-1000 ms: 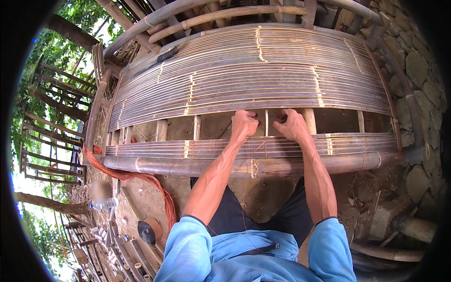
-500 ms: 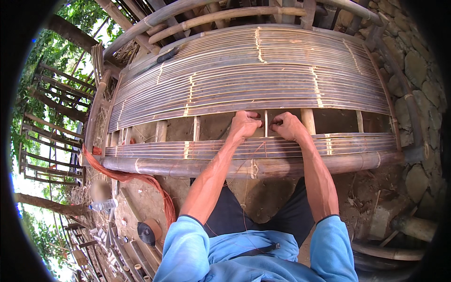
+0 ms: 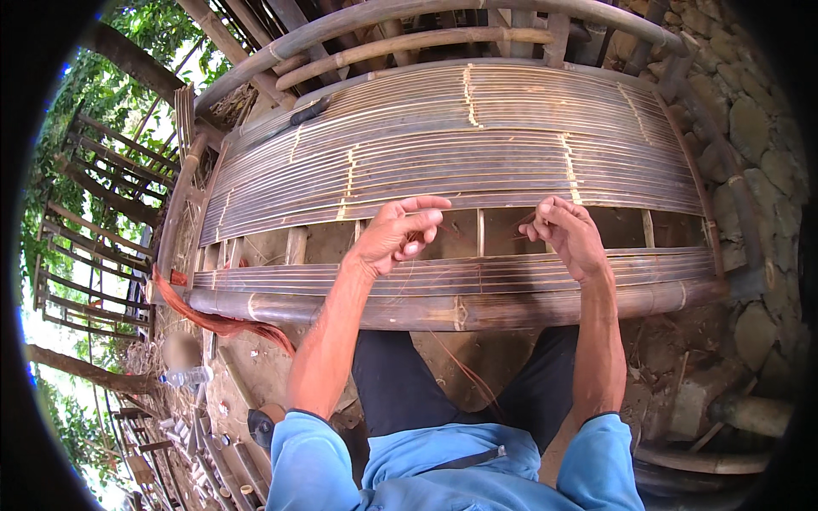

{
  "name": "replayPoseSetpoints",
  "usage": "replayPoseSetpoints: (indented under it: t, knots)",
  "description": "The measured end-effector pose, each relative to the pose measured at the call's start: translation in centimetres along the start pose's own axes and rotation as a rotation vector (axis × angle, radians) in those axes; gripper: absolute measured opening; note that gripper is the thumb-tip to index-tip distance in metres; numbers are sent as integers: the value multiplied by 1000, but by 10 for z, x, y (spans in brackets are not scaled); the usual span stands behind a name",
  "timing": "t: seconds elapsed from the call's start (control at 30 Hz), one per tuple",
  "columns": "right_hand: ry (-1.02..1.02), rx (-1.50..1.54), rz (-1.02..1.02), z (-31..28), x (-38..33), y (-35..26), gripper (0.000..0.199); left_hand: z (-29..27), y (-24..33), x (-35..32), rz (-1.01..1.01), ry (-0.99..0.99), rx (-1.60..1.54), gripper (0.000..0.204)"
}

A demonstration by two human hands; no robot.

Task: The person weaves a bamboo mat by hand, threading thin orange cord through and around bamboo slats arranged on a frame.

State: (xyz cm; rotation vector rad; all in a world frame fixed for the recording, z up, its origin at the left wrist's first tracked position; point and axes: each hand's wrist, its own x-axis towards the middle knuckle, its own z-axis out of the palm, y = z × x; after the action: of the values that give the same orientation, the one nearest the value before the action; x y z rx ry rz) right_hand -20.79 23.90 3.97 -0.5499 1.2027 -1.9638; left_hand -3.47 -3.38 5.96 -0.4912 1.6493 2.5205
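Both hands hover above the gap in a slatted bamboo bench seat point(image 3: 452, 162). My left hand point(image 3: 394, 232) has its index finger and thumb stretched to the right and the other fingers curled, with a thin reddish cord point(image 3: 455, 227) showing by the fingertips. Opposite it, my right hand point(image 3: 569, 234) is closed in a pinch, and a fine strand shows beside its fingertips. Under the hands, a narrow band of slats point(image 3: 520, 271) lies along the front bamboo rail point(image 3: 383, 311). Where the cord runs inside the fingers is hidden.
A bundle of reddish strands point(image 3: 217, 319) hangs over the rail's left end. A dark-handled tool point(image 3: 310, 111) lies on the slats at the back left. Behind stands a bamboo backrest point(image 3: 417, 41). A clear bottle point(image 3: 189, 376) and cut bamboo pieces lie on the left ground; a stone wall point(image 3: 750, 128) borders the right.
My hands have moved apart, left hand to the left and right hand to the right. Reddish strands now hang more visibly between my legs. The view has shifted slightly.
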Motion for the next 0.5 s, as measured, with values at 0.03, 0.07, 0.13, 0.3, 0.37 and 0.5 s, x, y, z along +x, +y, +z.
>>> replayPoseSetpoints:
  t: [0.03, 0.07, 0.13, 0.3, 0.37, 0.5]
  knots:
    - [-1, -2, 0, 3, -2, -1, 17, 3, -4, 0, 2, 0, -1, 35]
    - [16, -103, 3, 6, -5, -4, 17, 7, -7, 1, 51, -4, -149, 37]
    - [34, -206, 5, 10, -13, -14, 18, 11, -8, 1, 93, -72, -336, 46]
    - [27, 186, 39, 24, -43, -61, 27, 16, -16, -6, 42, 6, -162, 49]
    - [134, 99, -238, 23, -46, -62, 36, 3, -25, -4, -27, 237, 346, 45]
    - [-111, 128, -326, 17, -93, -137, 44, -11, -44, -2, 224, 532, 735, 39]
